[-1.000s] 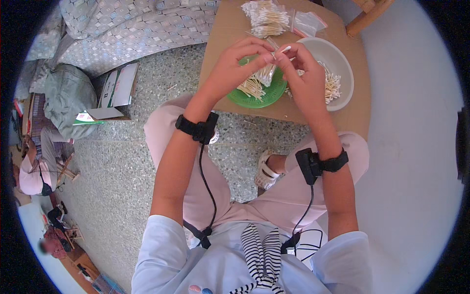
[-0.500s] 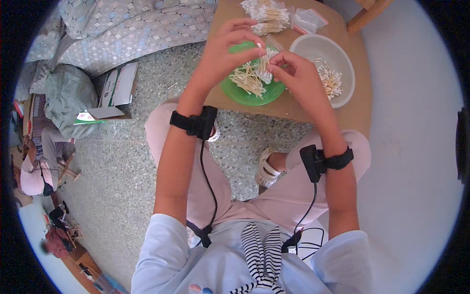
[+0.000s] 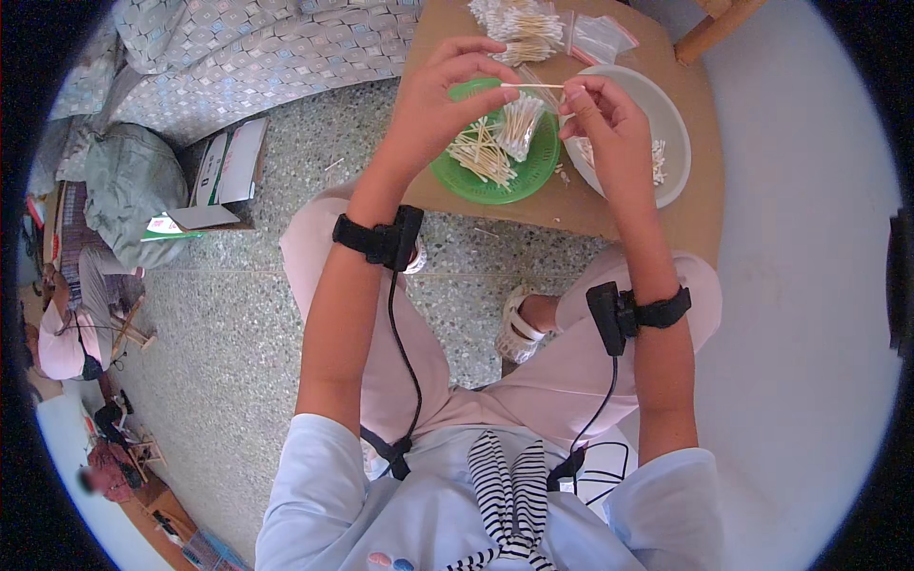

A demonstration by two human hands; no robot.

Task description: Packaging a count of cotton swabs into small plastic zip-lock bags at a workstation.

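Observation:
Between my two hands a single cotton swab (image 3: 539,87) is stretched level above a green plastic basket. My left hand (image 3: 447,90) pinches its left end with thumb and fingertips, and my right hand (image 3: 606,119) pinches its right end. Beneath them, the green basket (image 3: 509,193) holds a loose heap of cotton swabs (image 3: 481,155) and, beside it, a clear bag of swabs (image 3: 521,127). My right hand hangs over the left rim of a white bowl (image 3: 673,124), hiding part of the swabs (image 3: 659,164) in it.
Several packed bundles of swabs (image 3: 519,33) and a stack of clear zip bags (image 3: 602,40) lie at the back of the cardboard-covered table (image 3: 586,217). A wooden leg (image 3: 719,29) stands at the back right, by the wall. An opened box (image 3: 228,167) sits on the floor at left.
My right hand has moved right, away from the bagged swabs, to the swab's right end. The swab now lies level between both hands; the bagged swabs rest uncovered in the basket.

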